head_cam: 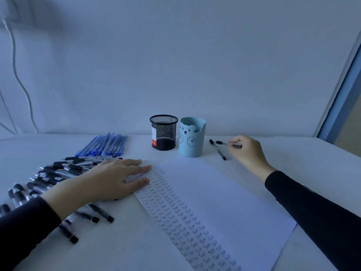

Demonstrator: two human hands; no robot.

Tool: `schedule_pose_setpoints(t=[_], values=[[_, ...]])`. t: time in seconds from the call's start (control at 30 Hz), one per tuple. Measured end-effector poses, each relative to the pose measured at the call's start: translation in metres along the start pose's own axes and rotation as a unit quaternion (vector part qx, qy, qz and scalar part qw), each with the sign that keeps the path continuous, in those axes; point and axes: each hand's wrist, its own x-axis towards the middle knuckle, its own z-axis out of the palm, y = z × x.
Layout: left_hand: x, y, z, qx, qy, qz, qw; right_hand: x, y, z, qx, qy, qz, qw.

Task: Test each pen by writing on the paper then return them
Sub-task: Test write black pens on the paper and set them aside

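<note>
A white sheet of paper (pixel 224 202) lies on the table, its left strip covered with columns of the word "Test". My left hand (pixel 109 178) rests flat with straight fingers on the sheet's upper left corner. To the right of the cups, my right hand (pixel 247 151) pinches a black pen (pixel 224 143) that lies low over the table. A second black pen (pixel 217 150) lies just left of it. A big pile of black pens (pixel 52 177) spreads under and beside my left forearm. A row of blue pens (pixel 105 144) lies behind that pile.
A black mesh pen cup (pixel 164 133) and a light blue bear-faced cup (pixel 192 137) stand side by side behind the paper, near the wall. A white cable (pixel 17 75) hangs down the wall at the left. A door frame (pixel 343 90) rises at the right.
</note>
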Motion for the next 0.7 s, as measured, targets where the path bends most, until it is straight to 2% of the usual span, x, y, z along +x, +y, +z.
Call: schedule_pose_setpoints(t=[0.23,0.4,0.7], values=[[0.002,-0.004,0.003,-0.004,0.003,0.002,1.0,0.003,0.007,0.015,-0.117,-0.038,0.016,0.992],[0.001,-0.003,0.002,-0.002,0.0,0.001,1.0,-0.003,-0.005,0.022,-0.094,-0.11,-0.001,0.989],[0.003,-0.005,0.004,-0.003,0.002,0.004,1.0,0.003,-0.012,0.037,-0.145,-0.131,-0.001,0.981]])
